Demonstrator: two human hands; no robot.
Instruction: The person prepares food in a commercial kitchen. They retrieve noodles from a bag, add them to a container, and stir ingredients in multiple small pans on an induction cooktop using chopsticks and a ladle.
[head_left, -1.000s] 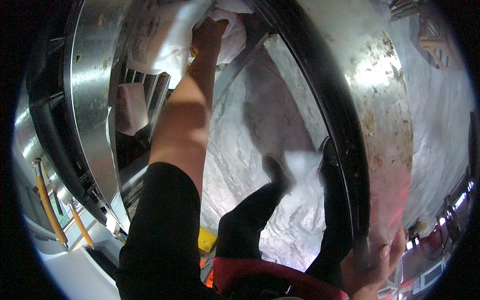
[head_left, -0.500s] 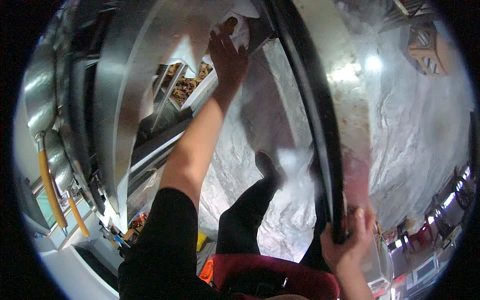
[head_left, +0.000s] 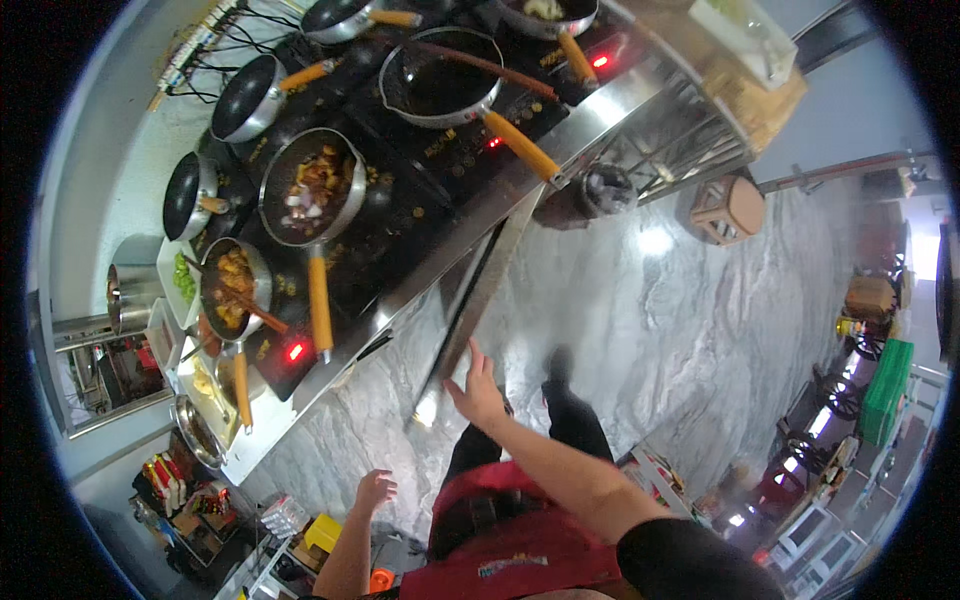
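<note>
My right hand [head_left: 480, 390] is at the edge of a long, narrow cabinet door [head_left: 470, 315] that juts out below the counter. Its fingers are stretched and its thumb apart, with the fingertips touching or very close to the door. My left hand [head_left: 377, 490] hangs low over the floor, empty, with its fingers loosely apart. On the cooktops above the door stand several pans with wooden handles. One frying pan [head_left: 325, 215] holds browned pieces and pale purple-white chunks. A smaller pan [head_left: 240, 285] beside it holds yellow-brown food and a wooden utensil. The cabinet's inside is hidden.
Red lights glow on the black cooktops [head_left: 400, 220] along the steel counter edge. A larger pan [head_left: 440, 110] has a brown stick across it. Dishes with green pieces [head_left: 182, 278] stand at left. A bin [head_left: 605, 190] and a beige stool [head_left: 728, 210] stand on the marbled floor.
My left hand has come out of the cabinet and is empty. My right hand has released its grip on the door edge. My view has risen, bringing the pans into sight.
</note>
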